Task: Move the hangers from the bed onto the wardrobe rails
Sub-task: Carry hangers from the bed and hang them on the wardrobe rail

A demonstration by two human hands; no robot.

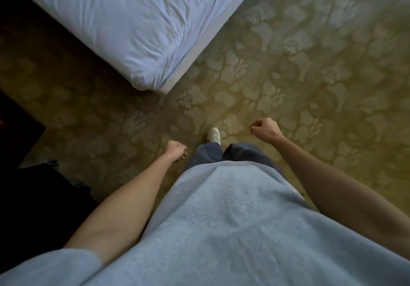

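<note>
The bed, covered in a wrinkled pale sheet, fills the upper left, its corner pointing toward me. No hanger shows on the visible part of it, and no wardrobe or rail is in view. My left hand hangs in front of my left hip, fingers curled into a loose fist with nothing in it. My right hand is raised a little further forward on the right, also curled shut and holding nothing. Both hands are over the carpet, well short of the bed's corner.
A yellow-green carpet with a pale floral pattern covers the floor ahead and to the right. Dark furniture stands at the left edge, with a dark object below it. My white shoe steps forward between my hands.
</note>
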